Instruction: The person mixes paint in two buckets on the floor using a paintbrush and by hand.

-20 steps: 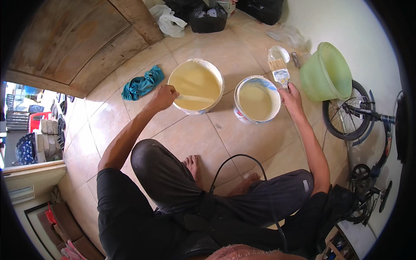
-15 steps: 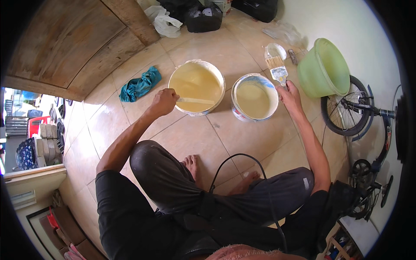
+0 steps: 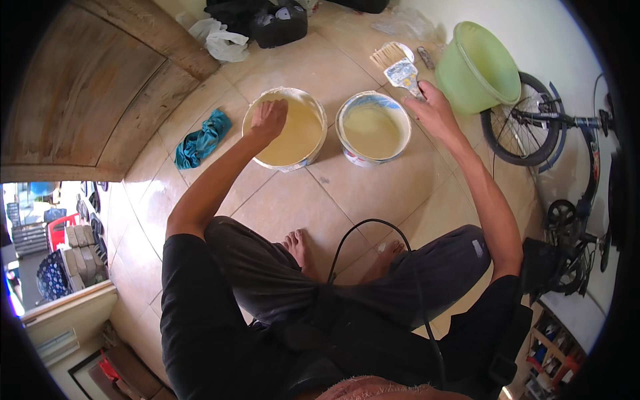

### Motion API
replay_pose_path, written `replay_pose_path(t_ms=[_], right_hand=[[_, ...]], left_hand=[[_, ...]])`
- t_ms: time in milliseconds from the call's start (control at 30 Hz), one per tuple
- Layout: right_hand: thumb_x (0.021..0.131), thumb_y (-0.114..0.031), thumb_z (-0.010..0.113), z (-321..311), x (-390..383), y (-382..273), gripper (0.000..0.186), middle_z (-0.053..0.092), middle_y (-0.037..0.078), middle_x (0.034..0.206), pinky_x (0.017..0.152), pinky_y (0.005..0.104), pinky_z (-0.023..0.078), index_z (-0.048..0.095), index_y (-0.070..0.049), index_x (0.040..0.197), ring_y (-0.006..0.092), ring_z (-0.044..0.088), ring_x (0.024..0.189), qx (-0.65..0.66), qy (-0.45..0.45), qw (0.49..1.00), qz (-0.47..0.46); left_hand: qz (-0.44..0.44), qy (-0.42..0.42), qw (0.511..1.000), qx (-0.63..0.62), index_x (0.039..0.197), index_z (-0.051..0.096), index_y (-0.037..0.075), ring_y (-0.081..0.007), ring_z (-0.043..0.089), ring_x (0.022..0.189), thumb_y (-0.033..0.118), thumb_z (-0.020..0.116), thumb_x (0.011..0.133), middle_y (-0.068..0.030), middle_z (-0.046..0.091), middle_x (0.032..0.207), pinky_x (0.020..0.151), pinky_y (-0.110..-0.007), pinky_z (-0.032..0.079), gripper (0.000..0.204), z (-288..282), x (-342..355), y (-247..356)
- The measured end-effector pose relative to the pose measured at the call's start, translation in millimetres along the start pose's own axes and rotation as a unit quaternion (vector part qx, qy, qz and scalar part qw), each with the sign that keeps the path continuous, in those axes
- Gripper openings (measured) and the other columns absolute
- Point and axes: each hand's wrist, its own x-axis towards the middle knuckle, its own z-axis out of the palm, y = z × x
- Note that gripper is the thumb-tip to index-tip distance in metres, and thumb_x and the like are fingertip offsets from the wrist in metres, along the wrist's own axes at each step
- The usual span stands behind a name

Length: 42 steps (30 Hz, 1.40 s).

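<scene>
My left hand (image 3: pixel 269 120) is closed over the left part of a wide white bucket (image 3: pixel 293 166) of pale yellow liquid. The pale flat stick it held a moment ago is hidden behind the hand or in the liquid. To the right stands a smaller bucket (image 3: pixel 358 159) with a blue-smeared inner wall and similar liquid. Beyond that bucket's right side, my right hand (image 3: pixel 430 110) grips a wide flat paintbrush (image 3: pixel 400 72) in the air. Its bristles point up and left, and white smears cover its metal band.
A teal cloth (image 3: pixel 203 139) lies crumpled left of the buckets. A tilted green tub (image 3: pixel 479 70) and a bicycle (image 3: pixel 527 123) stand by the right wall. At the back are black bags (image 3: pixel 280 27) and a white plastic bag (image 3: pixel 223 41). A black cable (image 3: pixel 357 225) loops over my lap.
My left hand has moved up over the left bucket, and its stick has gone from sight. The brush in my right hand has tilted left and risen. The whole view has shifted slightly.
</scene>
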Motion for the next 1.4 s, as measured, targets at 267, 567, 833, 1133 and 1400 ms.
replay_pose_path(t_ms=[267,567,833,1133,1400], right_hand=[[0.077,-0.029,0.069,-0.9,-21.4,19.9,0.037,0.061,0.012,0.078,0.064,0.0344,0.045,0.057,0.002,0.095,0.0194,0.055,0.068,0.049,0.009,0.998,0.025],[0.078,-0.027,0.069,-5.6,-16.4,22.5,0.037,0.061,0.012,0.079,0.066,0.0334,0.046,0.057,0.003,0.096,0.0188,0.055,0.07,0.013,0.01,0.999,0.044],[0.081,-0.021,0.066,-5.8,-22.7,30.0,0.03,0.058,0.005,0.079,0.061,0.0277,0.043,0.057,0.002,0.099,0.0108,0.05,0.068,0.055,-0.003,0.998,0.016],[0.079,-0.027,0.068,-9.8,-24.8,22.8,0.038,0.066,0.014,0.088,0.071,0.0346,0.048,0.059,0.001,0.102,0.0212,0.062,0.077,0.043,-0.005,0.999,0.015],[0.079,-0.026,0.068,-12.7,-30.2,30.7,0.037,0.066,0.013,0.087,0.07,0.0342,0.048,0.059,0.001,0.102,0.02,0.061,0.076,0.037,0.01,0.999,0.007]], left_hand=[[-0.008,-0.324,0.946,0.024,0.081,0.068,0.004,-0.0335,0.065,0.081,0.018,0.066,0.077,-0.0193,0.066,0.079,0.071,-0.046,0.051,0.015,-4.2,2.3,15.7],[-0.085,-0.09,0.981,-0.151,0.079,0.065,0.006,-0.0359,0.063,0.078,0.014,0.06,0.082,-0.0163,0.064,0.078,0.07,-0.048,0.048,0.01,6.8,19.0,17.8],[-0.029,-0.304,0.95,0.064,0.079,0.068,0.002,-0.0349,0.066,0.079,0.023,0.065,0.08,-0.0191,0.068,0.08,0.07,-0.046,0.051,0.021,-7.6,16.3,17.7],[-0.164,-0.177,0.969,-0.06,0.085,0.07,0.004,-0.0351,0.067,0.081,0.029,0.069,0.08,-0.016,0.069,0.082,0.072,-0.046,0.052,0.025,-13.2,42.7,31.8],[-0.189,-0.412,0.891,0.038,0.081,0.068,-0.001,-0.0226,0.07,0.07,0.025,0.066,0.083,-0.0139,0.071,0.078,0.062,-0.037,0.056,0.026,-34.2,48.8,23.0]])
